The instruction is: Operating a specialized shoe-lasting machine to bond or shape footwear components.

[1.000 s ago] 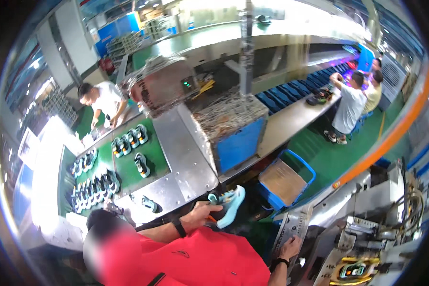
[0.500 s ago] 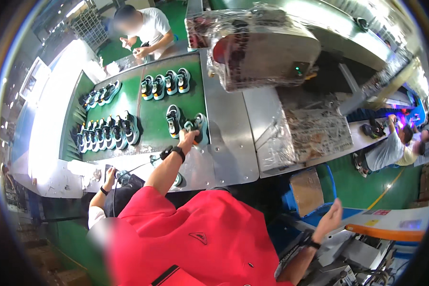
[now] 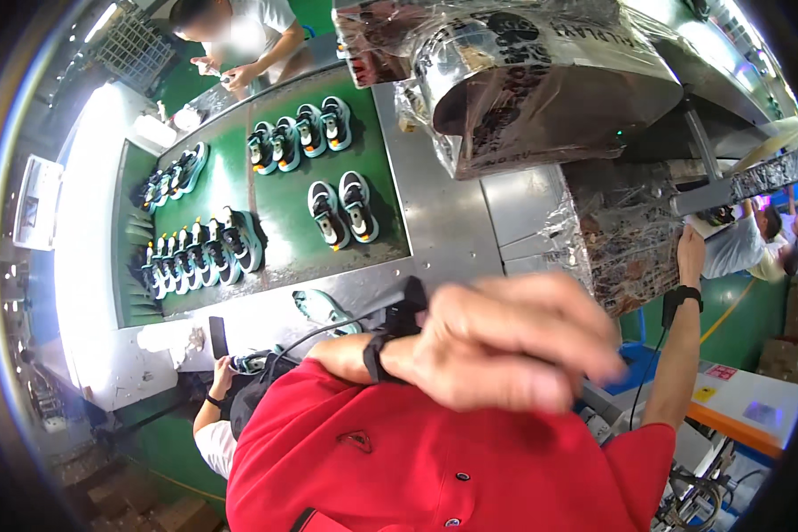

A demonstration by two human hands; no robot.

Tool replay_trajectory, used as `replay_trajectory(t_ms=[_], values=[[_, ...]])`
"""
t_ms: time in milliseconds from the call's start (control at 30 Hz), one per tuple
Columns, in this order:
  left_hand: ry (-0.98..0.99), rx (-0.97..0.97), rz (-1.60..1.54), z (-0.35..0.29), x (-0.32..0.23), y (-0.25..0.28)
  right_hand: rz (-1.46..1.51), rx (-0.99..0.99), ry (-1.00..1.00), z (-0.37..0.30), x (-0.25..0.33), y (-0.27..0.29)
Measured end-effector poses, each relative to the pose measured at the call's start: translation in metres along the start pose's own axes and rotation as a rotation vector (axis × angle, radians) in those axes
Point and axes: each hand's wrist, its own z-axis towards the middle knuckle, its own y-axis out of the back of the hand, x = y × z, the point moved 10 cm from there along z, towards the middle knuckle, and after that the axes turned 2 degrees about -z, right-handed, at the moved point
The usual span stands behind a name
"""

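My left hand is raised close in front of my red shirt, large in view and slightly blurred. Its fingers stretch out to the right, and I see nothing in them. A black band circles its wrist. Beyond it, two black-and-white sneakers with pale blue soles stand side by side on the green belt. My right hand reaches out at the right, beside the plastic-wrapped machine. Its fingertips are small and partly hidden, so whether they touch or hold anything does not show.
More sneakers stand in rows on the belt. A pale shoe lies on the metal edge nearby. At lower left a co-worker's hand is at another shoe. Across the belt sits another person. The wrapped machine overhangs the right side.
My left hand has let go of a sneaker on the belt and come back toward my chest. My right hand has moved up and forward beside the wrapped machine. The view has shifted.
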Motion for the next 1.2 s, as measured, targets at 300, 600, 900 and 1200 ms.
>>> replay_trajectory(t_ms=[300, 600, 900, 1200], values=[[-0.473, -0.092, -0.429, 0.014, 0.013, -0.116, 0.089, 0.035, -0.001, -0.027, 0.057, 0.008], [-0.135, 0.060, -0.323, 0.036, 0.062, -0.176, 0.100, -0.018, 0.128, -0.037, 0.064, 0.024], [-0.265, -0.046, -0.207, 0.047, 0.079, -0.206, 0.108, -0.072, 0.189, -0.041, 0.060, 0.023], [0.183, -0.679, -0.116, -0.068, 0.182, -0.127, 0.105, -0.114, 0.264, -0.042, 0.062, 0.025]])
